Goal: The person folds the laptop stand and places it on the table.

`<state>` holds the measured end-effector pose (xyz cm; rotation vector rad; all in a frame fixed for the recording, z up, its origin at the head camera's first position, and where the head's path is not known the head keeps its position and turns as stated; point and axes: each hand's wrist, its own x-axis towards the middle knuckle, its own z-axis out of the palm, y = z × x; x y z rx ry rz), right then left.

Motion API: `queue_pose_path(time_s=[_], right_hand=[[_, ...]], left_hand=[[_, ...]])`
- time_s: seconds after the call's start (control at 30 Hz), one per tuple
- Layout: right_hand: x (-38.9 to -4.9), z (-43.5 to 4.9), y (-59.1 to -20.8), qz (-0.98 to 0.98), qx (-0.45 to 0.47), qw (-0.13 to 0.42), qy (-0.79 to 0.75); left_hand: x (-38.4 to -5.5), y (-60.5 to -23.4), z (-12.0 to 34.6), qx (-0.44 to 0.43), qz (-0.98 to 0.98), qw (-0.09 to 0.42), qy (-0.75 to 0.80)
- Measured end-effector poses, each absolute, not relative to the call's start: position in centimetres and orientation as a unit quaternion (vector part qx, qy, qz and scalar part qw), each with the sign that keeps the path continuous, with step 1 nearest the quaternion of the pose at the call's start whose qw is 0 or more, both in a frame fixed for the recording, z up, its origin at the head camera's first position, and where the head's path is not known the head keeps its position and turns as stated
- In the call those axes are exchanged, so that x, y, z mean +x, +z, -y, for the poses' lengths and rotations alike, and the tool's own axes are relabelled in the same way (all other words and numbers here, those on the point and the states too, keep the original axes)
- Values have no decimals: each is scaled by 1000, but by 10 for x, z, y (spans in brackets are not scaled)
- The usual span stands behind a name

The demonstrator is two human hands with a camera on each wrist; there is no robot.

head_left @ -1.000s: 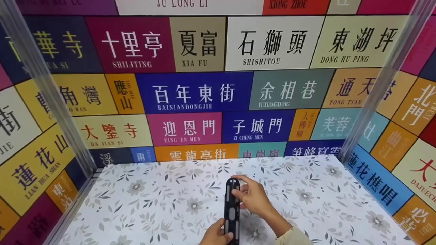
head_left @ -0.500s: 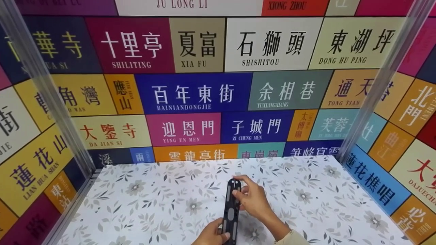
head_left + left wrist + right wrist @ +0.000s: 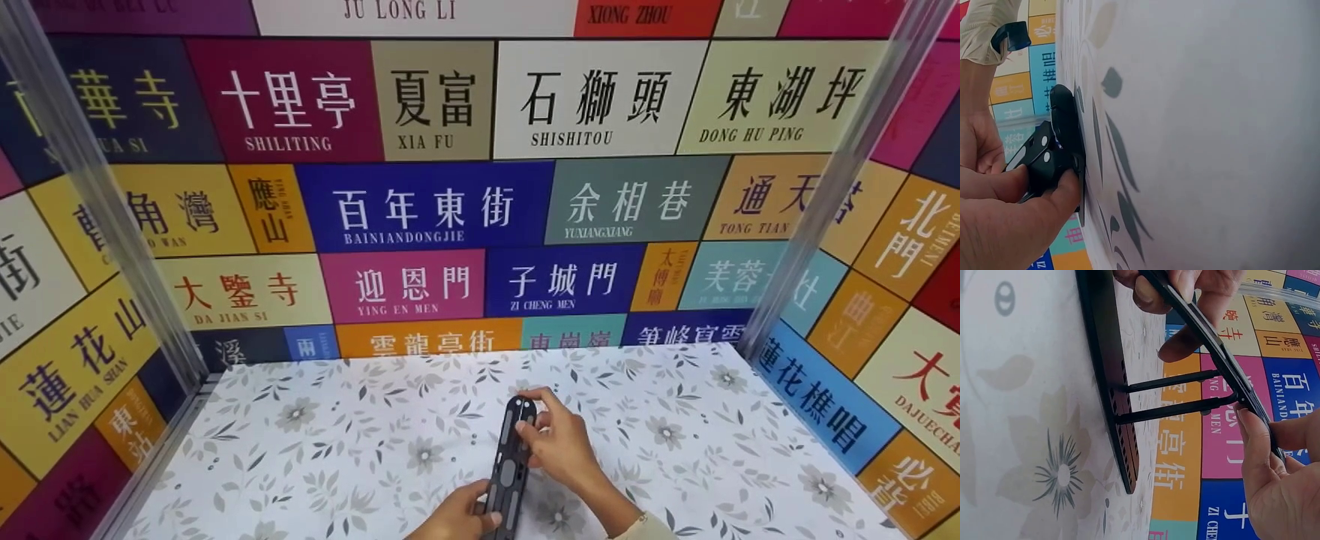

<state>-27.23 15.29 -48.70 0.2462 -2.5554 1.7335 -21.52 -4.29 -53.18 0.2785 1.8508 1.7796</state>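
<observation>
A black folding laptop stand (image 3: pixel 508 474), long and narrow with grey pads, rises from the patterned tabletop in the head view. My right hand (image 3: pixel 562 444) pinches its far end between thumb and fingers. At the near end, my left hand (image 3: pixel 454 516) grips the stand, thumb on top. The right wrist view shows the slotted base bar (image 3: pixel 1107 388) lying along the table. Its upper bar (image 3: pixel 1210 340) is raised at a slant, joined to the base by a thin support bracket (image 3: pixel 1176 410). In the left wrist view, fingers hold the stand's hinged end (image 3: pixel 1047 157).
A white tabletop (image 3: pixel 315 465) with a grey floral print lies under the stand. Colourful sign-covered panels (image 3: pixel 427 202) enclose it at the back and sides. Clear upright posts (image 3: pixel 817 187) stand at the back corners.
The stand's near end and my left hand have shifted a little to the left, so the stand slants more. My right hand keeps its hold on the far end.
</observation>
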Motion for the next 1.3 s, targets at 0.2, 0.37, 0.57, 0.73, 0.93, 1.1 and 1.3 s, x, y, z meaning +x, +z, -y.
queue_pose_path(time_s=[0.2, 0.37, 0.57, 0.73, 0.93, 1.1, 1.3], right_hand=[[-271, -154, -487, 824, 68, 21, 562], [-270, -155, -489, 813, 59, 23, 579], [-268, -153, -490, 810, 51, 40, 583], [-266, -152, -490, 806, 38, 44, 589], [-262, -150, -493, 805, 21, 62, 590], [-259, -148, -494, 806, 7, 78, 586], [-256, -146, -493, 807, 0, 91, 583]], left_hand=[[-218, -529, 46, 90, -708, 289, 638], [-221, -529, 50, 99, -728, 283, 617], [-225, -528, 55, 112, -733, 287, 606], [-228, -528, 58, 112, -729, 303, 603], [-231, -526, 64, 80, -726, 333, 596], [-236, -527, 69, 105, -725, 345, 587], [-240, -528, 74, 158, -706, 351, 594]])
